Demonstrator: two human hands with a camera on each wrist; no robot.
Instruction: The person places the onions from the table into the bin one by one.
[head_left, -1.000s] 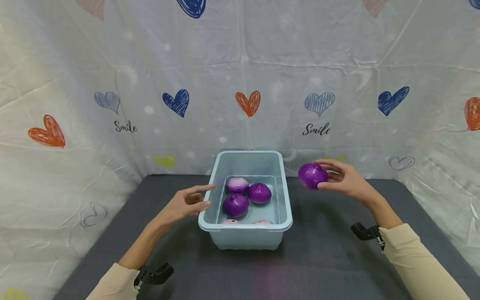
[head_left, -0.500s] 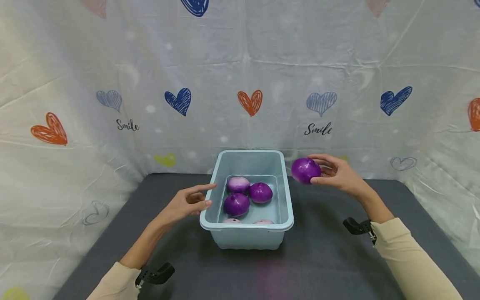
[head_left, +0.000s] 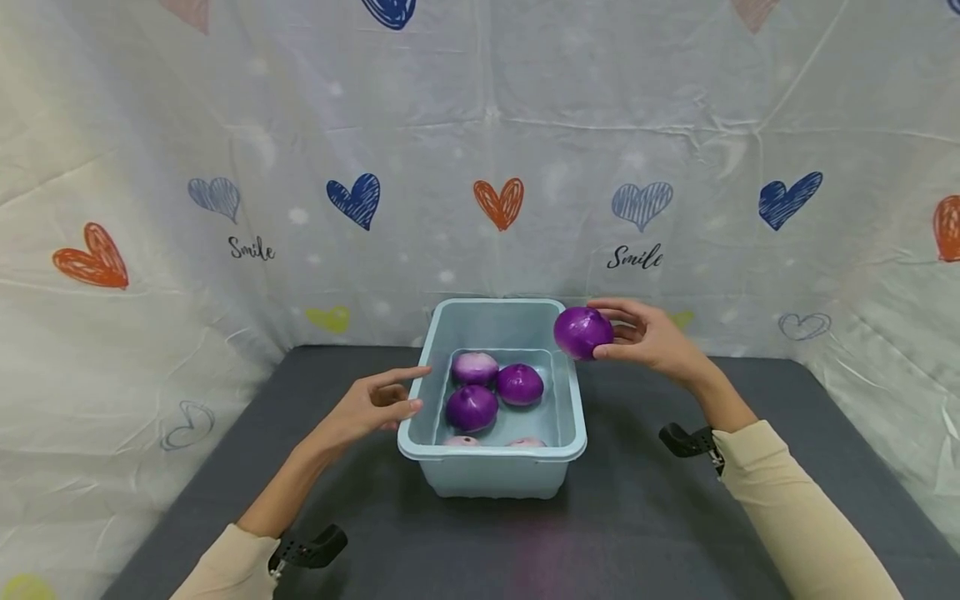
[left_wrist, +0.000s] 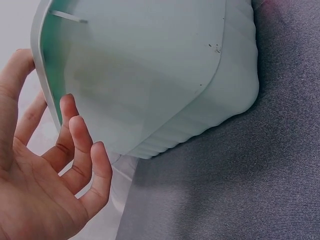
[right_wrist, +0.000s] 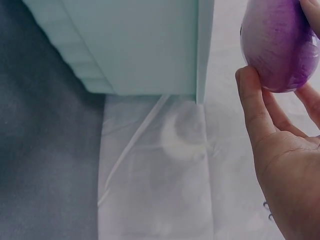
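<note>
A glossy purple onion [head_left: 582, 332] is held by my right hand [head_left: 648, 337], fingertips on one side and thumb below. In the head view it hangs at the right rim of the pale blue plastic bin [head_left: 495, 477], above the bin's floor. The right wrist view shows the onion [right_wrist: 280, 47] between the fingers, its underside streaked white. My left hand [head_left: 375, 402] is at the bin's left rim, index finger extended and thumb tip at the rim. In the left wrist view the other fingers [left_wrist: 80, 145] are loosely bent outside the wall.
Inside the bin lie a pale purple onion [head_left: 475, 368] and two darker onions, one [head_left: 520, 384] to the right. Two pinkish round tops, one [head_left: 461, 441] on the left, show behind the front wall. A dark grey cloth [head_left: 630, 533] covers the table; a heart-print curtain [head_left: 420, 267] hangs behind.
My right hand has carried the purple onion leftward and slightly up, from beside the bin to its right rim. The left hand and the bin have stayed in place.
</note>
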